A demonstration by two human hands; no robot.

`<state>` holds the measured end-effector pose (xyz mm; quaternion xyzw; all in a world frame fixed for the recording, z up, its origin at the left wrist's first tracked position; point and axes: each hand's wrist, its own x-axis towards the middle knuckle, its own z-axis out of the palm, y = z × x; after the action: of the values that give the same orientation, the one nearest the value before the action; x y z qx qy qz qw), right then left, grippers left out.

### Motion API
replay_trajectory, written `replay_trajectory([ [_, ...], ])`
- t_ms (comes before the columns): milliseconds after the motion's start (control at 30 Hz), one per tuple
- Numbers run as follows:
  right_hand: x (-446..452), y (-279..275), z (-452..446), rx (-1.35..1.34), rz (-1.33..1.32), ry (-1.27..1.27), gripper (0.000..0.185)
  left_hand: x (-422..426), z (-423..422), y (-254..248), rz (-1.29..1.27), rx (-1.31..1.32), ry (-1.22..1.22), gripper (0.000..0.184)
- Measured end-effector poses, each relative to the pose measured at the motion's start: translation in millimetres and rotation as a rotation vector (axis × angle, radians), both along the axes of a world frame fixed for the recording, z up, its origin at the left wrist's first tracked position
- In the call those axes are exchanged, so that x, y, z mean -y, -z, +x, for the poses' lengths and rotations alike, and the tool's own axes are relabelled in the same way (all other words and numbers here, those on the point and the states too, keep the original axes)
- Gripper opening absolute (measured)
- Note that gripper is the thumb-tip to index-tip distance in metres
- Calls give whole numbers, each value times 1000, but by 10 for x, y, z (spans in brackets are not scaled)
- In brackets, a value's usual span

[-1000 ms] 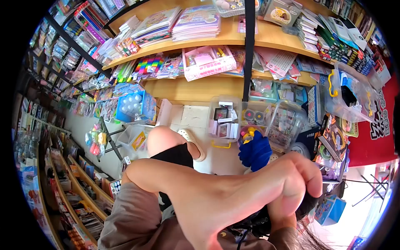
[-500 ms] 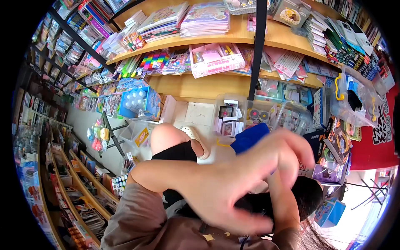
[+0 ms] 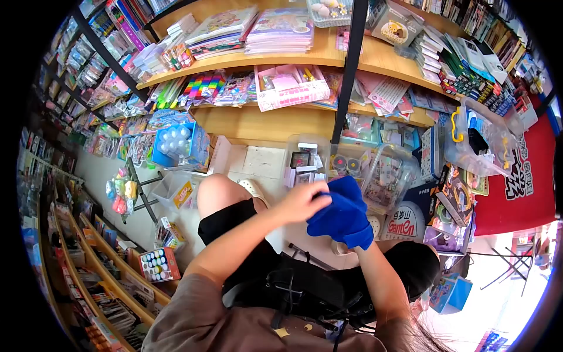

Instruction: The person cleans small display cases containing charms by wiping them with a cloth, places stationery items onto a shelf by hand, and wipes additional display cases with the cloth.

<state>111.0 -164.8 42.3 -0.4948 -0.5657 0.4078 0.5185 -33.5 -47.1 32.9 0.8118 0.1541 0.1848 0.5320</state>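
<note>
Cloth (image 3: 343, 216): blue, bunched, nearer the wearer than the bin (image 3: 287, 161), slightly right | left hand (image 3: 301, 204): bare, fingers clamped on cloth's left edge, just short of bin | right hand: cloth-covered to the wrist, grip hidden, cannot tell | done: right hand covered; remaining: cannot judge

Open floor (image 3: 264, 164) beside plastic bin (image 3: 290, 154)
</note>
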Motion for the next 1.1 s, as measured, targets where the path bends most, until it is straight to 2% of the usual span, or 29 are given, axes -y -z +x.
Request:
replay_trajectory([
  [33, -32, -32, -4, -70, -46, -46, 48, -103, -44, -89, -241, -58, -51, 9],
  [100, -70, 2, -3, -116, -54, -46, 46, -343, -95, -176, -329, 5, -95, 14],
  [233, -113, 170, -27, -182, -37, 20, 43, -530, -163, -321, -567, 76, -280, 11],
  [267, -110, 202, -27, -196, -36, 39, 42, -521, -166, -375, -672, 77, -485, 12],
  [367, -83, 275, 2, -240, -37, 78, 39, -812, -289, -242, -868, 198, -457, 10],
  [533, 3, 500, 95, -328, -29, 150, 35, -964, -441, -126, -870, 235, -511, 9],
  [633, 29, 633, 184, -380, -13, 198, 32, -1004, -549, 93, -780, 133, -522, 10],
  [667, 29, 677, 215, -401, -9, 209, 31, -1006, -571, 180, -691, 13, -538, 11],
  [767, 3, 848, 283, -462, -9, 227, 29, -875, -589, 305, -251, -419, -335, 26],
  [833, -11, 916, 268, -513, -39, 245, 28, -750, -502, 499, -388, -529, -203, 43],
  [867, -11, 817, 233, -577, -99, 254, 27, -690, -464, 629, -540, -528, -110, 56],
  [900, -11, 718, 198, -642, -158, 267, 27, -586, -379, 568, -604, -594, -39, 66],
  [967, 7, 286, 59, -986, -432, 318, 26, -419, -229, 738, -708, -588, -33, 79],
  [1100, 53, 577, 69, -1114, -392, 145, 24, -183, 14, 920, -1110, -398, -34, 85],
])
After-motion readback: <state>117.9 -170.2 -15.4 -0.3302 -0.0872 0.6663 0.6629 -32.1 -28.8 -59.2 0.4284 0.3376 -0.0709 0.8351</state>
